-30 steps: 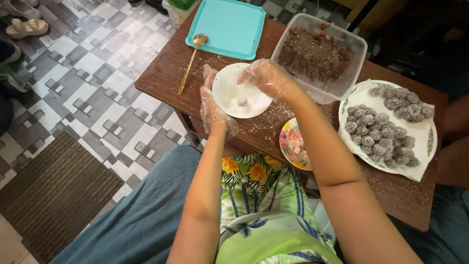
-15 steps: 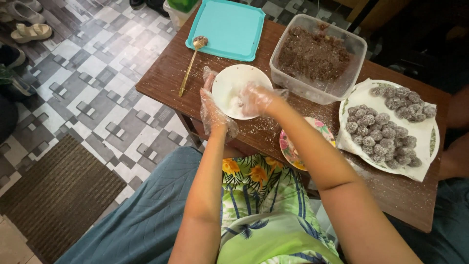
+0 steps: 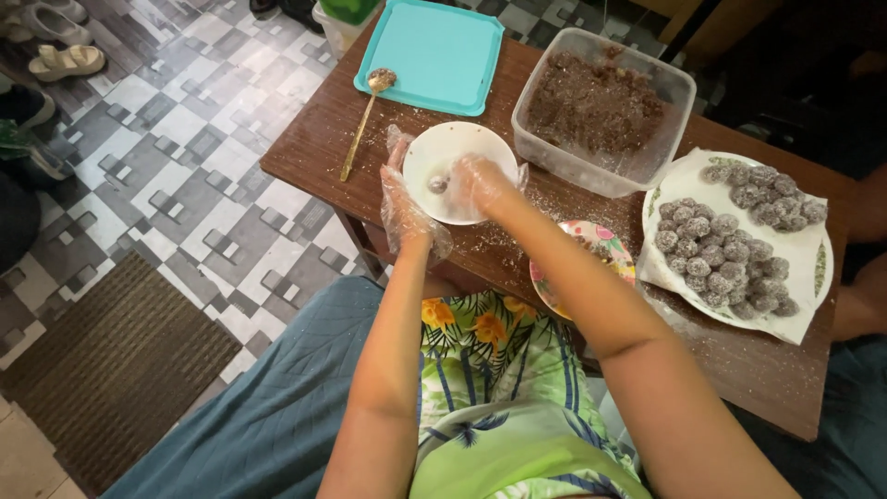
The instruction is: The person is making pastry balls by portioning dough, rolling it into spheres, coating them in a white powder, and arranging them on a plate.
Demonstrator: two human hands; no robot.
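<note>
Both my hands wear thin clear plastic gloves. My left hand (image 3: 404, 205) cups the near left rim of a small white bowl (image 3: 443, 148) on the brown wooden table (image 3: 305, 148). My right hand (image 3: 480, 182) reaches down into the bowl, fingers bent over a small dark ball (image 3: 437, 184) coated in white powder. Whether the fingers grip the ball is hidden by the glove. White powder lies scattered on the table around the bowl.
A clear plastic tub (image 3: 601, 106) of brown mixture stands behind the bowl, a teal lid (image 3: 434, 55) and a long spoon (image 3: 362, 115) to its left. A plate (image 3: 739, 231) of several coated balls sits right, a floral plate (image 3: 591, 245) near. Sandals (image 3: 65, 60) lie on the tiled floor.
My right hand has come down from above the bowl's far rim into the bowl. My left hand has stayed at the bowl's rim.
</note>
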